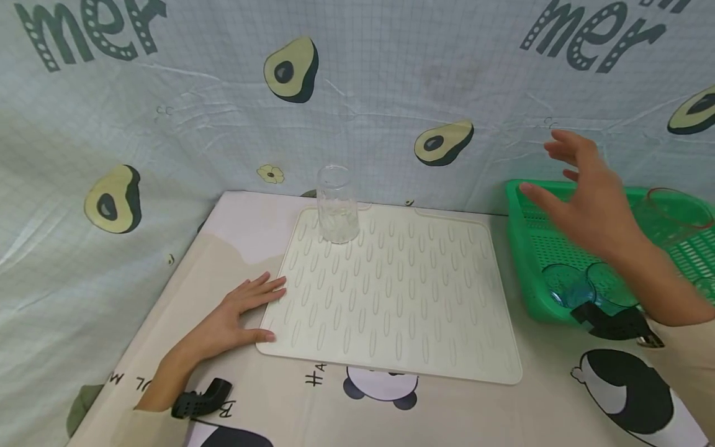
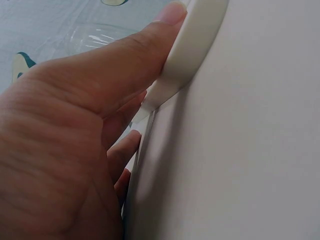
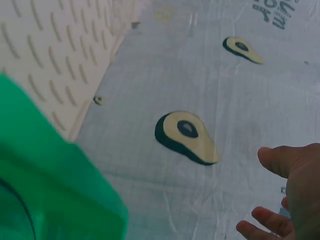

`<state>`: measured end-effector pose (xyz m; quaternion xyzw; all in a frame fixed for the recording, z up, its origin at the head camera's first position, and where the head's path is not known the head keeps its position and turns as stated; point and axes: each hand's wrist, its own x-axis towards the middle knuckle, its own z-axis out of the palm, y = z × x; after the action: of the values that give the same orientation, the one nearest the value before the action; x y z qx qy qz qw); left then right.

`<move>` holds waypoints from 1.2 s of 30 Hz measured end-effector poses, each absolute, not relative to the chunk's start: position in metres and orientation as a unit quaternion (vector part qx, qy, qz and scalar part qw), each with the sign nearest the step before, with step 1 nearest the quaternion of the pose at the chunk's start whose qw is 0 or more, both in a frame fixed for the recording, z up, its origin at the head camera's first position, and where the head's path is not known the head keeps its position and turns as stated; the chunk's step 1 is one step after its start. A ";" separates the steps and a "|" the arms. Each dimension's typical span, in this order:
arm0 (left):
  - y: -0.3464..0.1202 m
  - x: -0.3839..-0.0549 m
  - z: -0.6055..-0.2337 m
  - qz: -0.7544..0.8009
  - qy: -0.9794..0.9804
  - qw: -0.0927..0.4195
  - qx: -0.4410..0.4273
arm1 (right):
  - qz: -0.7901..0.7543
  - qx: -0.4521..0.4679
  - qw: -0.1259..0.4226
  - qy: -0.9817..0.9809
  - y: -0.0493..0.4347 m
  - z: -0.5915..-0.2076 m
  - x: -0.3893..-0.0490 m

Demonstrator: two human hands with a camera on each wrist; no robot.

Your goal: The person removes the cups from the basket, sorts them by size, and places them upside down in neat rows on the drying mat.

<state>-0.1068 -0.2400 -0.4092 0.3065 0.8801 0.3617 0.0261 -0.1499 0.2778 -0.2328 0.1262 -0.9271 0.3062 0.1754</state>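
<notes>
A clear drinking glass (image 1: pixel 337 217) stands upright near the back left corner of a cream ridged drying mat (image 1: pixel 391 298). My left hand (image 1: pixel 231 320) lies at the mat's left edge, fingers spread and straight, with the thumb touching the rim (image 2: pixel 197 40) in the left wrist view. My right hand (image 1: pixel 598 205) is raised over the left side of a green plastic basket (image 1: pixel 522 273), fingers apart and holding nothing. Inside the basket are blue-tinted glasses (image 1: pixel 564 288) and a clear glass with a red rim (image 1: pixel 670 217), partly hidden by the right forearm.
A patterned tablecloth (image 1: pixel 547 397) covers the table. Behind it hangs a pale curtain (image 1: pixel 368 81) printed with avocados, close to the back edges of the mat and basket. The basket stands to the right of the mat, with a narrow strip of table between.
</notes>
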 end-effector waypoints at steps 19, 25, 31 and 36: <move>-0.240 -0.106 -0.409 0.356 0.885 0.030 0.299 | 0.137 0.101 0.180 -0.969 0.386 -0.238 -0.162; -0.239 -0.106 -0.409 0.356 0.886 0.031 0.296 | 0.102 0.073 0.216 -0.968 0.428 -0.247 -0.165; -0.239 -0.106 -0.408 0.359 0.884 0.032 0.298 | 0.066 0.072 0.201 -0.975 0.460 -0.261 -0.164; -0.238 -0.106 -0.408 0.362 0.882 0.030 0.301 | 0.066 0.077 0.173 -0.980 0.477 -0.275 -0.165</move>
<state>-0.1061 -0.2384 -0.4081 0.3012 0.8816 0.3622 0.0301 -0.1648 0.4771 -0.2746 0.0773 -0.9797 0.0660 0.1730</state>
